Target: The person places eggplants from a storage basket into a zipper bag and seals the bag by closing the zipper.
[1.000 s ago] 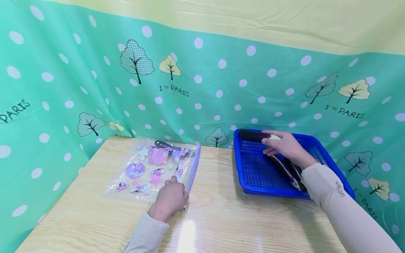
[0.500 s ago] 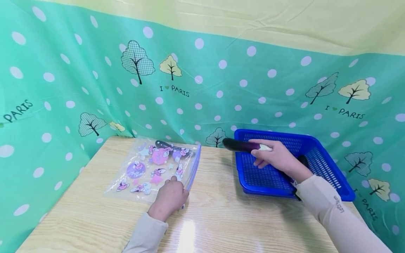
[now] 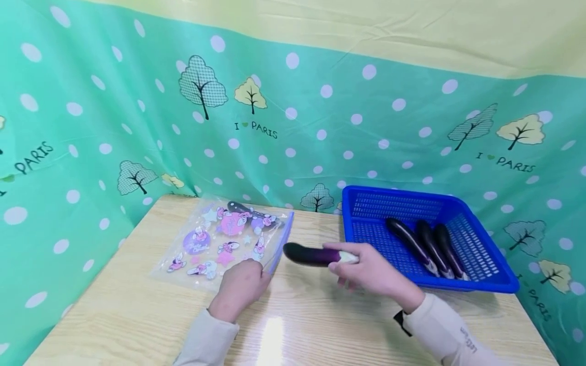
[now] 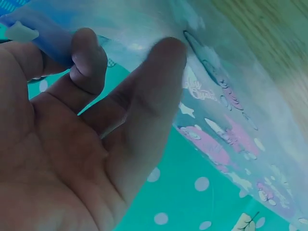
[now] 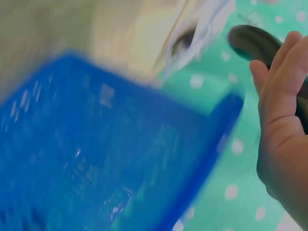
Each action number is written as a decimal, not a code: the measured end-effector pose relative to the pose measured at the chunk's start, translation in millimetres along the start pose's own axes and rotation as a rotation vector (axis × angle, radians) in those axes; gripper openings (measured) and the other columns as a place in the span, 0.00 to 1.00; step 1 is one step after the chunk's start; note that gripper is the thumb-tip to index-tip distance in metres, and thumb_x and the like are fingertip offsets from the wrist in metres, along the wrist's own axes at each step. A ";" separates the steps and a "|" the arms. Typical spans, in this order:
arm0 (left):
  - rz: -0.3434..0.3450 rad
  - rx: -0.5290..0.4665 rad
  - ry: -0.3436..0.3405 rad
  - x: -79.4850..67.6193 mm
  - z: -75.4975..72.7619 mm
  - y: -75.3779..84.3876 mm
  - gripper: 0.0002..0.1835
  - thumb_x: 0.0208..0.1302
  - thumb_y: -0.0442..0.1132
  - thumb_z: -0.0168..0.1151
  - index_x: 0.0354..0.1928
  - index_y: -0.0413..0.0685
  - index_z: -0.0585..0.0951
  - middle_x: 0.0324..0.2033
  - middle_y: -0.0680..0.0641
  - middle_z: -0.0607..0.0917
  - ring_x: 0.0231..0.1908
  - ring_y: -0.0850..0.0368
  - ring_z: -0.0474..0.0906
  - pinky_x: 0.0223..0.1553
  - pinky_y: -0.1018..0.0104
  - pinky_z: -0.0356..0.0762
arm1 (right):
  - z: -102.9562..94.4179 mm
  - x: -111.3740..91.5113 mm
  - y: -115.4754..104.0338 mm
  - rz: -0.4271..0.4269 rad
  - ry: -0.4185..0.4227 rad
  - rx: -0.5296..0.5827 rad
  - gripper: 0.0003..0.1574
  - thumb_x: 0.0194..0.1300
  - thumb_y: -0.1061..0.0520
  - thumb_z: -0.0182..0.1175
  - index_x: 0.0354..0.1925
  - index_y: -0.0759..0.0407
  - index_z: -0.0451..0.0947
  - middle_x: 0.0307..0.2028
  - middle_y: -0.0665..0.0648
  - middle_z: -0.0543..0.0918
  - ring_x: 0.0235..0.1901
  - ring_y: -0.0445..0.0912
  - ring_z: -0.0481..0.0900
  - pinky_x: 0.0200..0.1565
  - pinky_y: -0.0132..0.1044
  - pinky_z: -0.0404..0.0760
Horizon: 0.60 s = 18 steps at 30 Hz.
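Note:
My left hand (image 3: 241, 288) pinches the open-looking purple zip edge of a clear printed zip bag (image 3: 194, 264), which lies on the table. Through the bag's far side shows a long dark thing (image 3: 239, 208), partly covered by the printed pictures. My right hand (image 3: 373, 274) grips an eggplant (image 3: 309, 254) by its pale stem end, with the dark rounded end pointing left towards the bag's mouth. The eggplant hangs over the table, apart from the bag. In the left wrist view, curled fingers (image 4: 89, 62) meet the purple zip strip (image 4: 48, 38).
A blue plastic basket (image 3: 347, 218) stands at the right of the table, with several eggplants (image 3: 409, 241) lying side by side in it. The wooden table (image 3: 151, 320) meets a green dotted curtain (image 3: 293, 132) at the back and sides.
My right hand has carried the eggplant out of the basket, left and nearer, towards the bag. The eggplants left in the basket now show fully. My left hand stays at the bag's edge.

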<state>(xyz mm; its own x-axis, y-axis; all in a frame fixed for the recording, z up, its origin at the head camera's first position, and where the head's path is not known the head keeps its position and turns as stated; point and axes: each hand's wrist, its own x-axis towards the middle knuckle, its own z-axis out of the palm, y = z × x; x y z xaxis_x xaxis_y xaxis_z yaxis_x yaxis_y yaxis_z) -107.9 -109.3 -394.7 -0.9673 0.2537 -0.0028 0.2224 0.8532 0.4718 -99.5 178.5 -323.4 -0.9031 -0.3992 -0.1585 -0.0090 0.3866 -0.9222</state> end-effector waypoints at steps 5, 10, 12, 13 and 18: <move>-0.011 -0.058 -0.027 -0.4 0.6 1.2 0.12 0.65 0.36 0.55 0.22 0.45 0.75 0.19 0.50 0.72 0.18 0.55 0.68 0.20 0.59 0.70 | 31.3 10.0 6.1 0.024 0.008 0.003 0.33 0.66 0.56 0.67 0.67 0.63 0.73 0.29 0.62 0.86 0.26 0.60 0.85 0.23 0.44 0.83; 0.020 -0.065 -0.046 -0.8 0.6 1.2 0.13 0.68 0.36 0.55 0.23 0.43 0.76 0.20 0.49 0.72 0.19 0.55 0.68 0.22 0.58 0.71 | 48.4 23.0 13.2 0.032 0.041 0.015 0.34 0.66 0.57 0.66 0.67 0.64 0.72 0.35 0.67 0.86 0.27 0.59 0.85 0.25 0.44 0.84; 0.010 -0.057 -0.058 -0.7 0.2 1.3 0.13 0.68 0.37 0.55 0.24 0.43 0.77 0.20 0.49 0.73 0.19 0.55 0.68 0.22 0.58 0.72 | 53.6 29.1 16.6 0.035 0.046 0.028 0.34 0.67 0.58 0.66 0.68 0.65 0.71 0.37 0.68 0.86 0.28 0.60 0.85 0.26 0.46 0.84; 0.003 -0.056 -0.067 -0.7 -0.1 1.4 0.13 0.68 0.37 0.56 0.24 0.43 0.77 0.20 0.49 0.73 0.19 0.55 0.69 0.23 0.59 0.72 | 56.1 32.7 18.3 0.035 0.048 0.033 0.34 0.67 0.59 0.65 0.68 0.66 0.71 0.37 0.68 0.86 0.28 0.61 0.85 0.27 0.47 0.85; 0.013 -0.031 -0.102 -2.0 -1.8 2.2 0.11 0.65 0.35 0.61 0.23 0.44 0.76 0.20 0.49 0.73 0.20 0.56 0.69 0.23 0.59 0.73 | 67.2 50.7 26.4 0.034 0.082 0.073 0.36 0.67 0.62 0.64 0.69 0.70 0.67 0.32 0.70 0.85 0.27 0.61 0.85 0.30 0.52 0.85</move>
<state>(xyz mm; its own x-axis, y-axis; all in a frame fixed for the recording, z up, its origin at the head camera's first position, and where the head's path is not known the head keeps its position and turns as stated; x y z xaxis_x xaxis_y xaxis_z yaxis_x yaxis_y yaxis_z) -105.7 -108.8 -392.1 -0.9466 0.3109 -0.0852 0.2295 0.8357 0.4990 -116.6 112.6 -379.5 -0.9344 -0.3166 -0.1633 0.0506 0.3357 -0.9406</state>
